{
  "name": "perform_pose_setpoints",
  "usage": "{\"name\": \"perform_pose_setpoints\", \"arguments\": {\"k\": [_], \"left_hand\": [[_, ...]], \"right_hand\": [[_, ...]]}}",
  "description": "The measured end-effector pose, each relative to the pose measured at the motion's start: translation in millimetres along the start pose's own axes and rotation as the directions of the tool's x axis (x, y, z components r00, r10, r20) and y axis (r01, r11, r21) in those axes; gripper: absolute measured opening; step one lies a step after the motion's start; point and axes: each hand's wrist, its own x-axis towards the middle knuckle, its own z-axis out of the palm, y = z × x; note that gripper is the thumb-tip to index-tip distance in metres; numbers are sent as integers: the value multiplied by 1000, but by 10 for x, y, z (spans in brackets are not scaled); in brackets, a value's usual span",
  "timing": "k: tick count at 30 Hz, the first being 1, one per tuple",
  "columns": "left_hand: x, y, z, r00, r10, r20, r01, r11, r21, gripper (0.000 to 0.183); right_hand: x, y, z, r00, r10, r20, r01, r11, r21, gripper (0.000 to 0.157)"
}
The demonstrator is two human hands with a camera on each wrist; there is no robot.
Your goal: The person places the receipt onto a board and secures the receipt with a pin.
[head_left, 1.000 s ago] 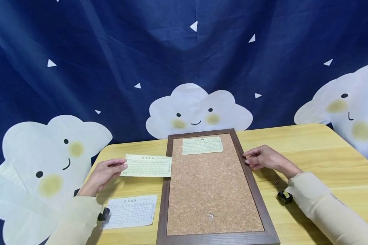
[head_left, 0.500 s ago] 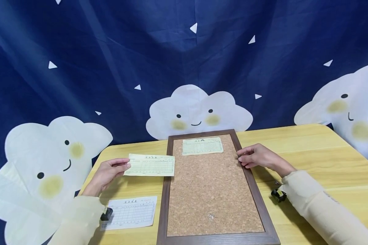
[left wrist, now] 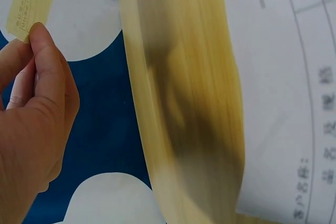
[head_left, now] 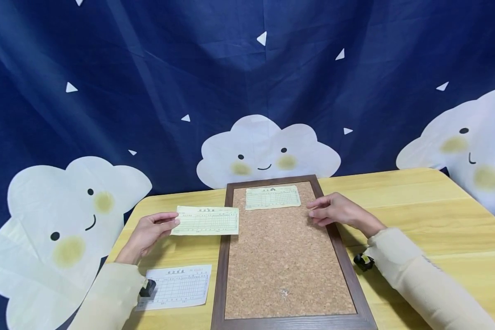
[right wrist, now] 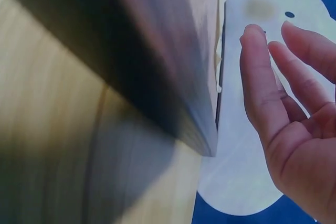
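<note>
My left hand pinches the left edge of a pale yellow printed form slip between thumb and fingers. The slip's right end hangs over the left frame of a cork board. In the left wrist view only a corner of the slip shows above the fingertips. Another yellowish form slip lies near the top of the cork. My right hand hovers over the board's right frame, its fingers loosely bent. In the right wrist view its thumb and fingertips stand apart, with nothing visible between them.
A white form slip lies on the wooden table left of the board, partly behind the left wrist's camera. The board's dark wooden frame has a raised edge. Behind the table hangs a blue cloud-patterned curtain.
My left hand has carried the yellow slip rightward, so its end now overlaps the board's left side. The right hand has moved left from beside the frame to above the cork's edge.
</note>
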Motion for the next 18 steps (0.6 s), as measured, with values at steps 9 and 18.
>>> {"name": "perform_pose_setpoints", "arguments": {"k": [9, 18], "left_hand": [[0, 7, 61, 1000, -3, 3, 3, 1000, -29, 38], [20, 15, 108, 1000, -19, -7, 18, 1000, -10, 47]], "right_hand": [[69, -74, 112, 1000, -19, 11, 18, 1000, 19, 41], [163, -155, 228, 1000, -17, 19, 17, 1000, 11, 39]]}}
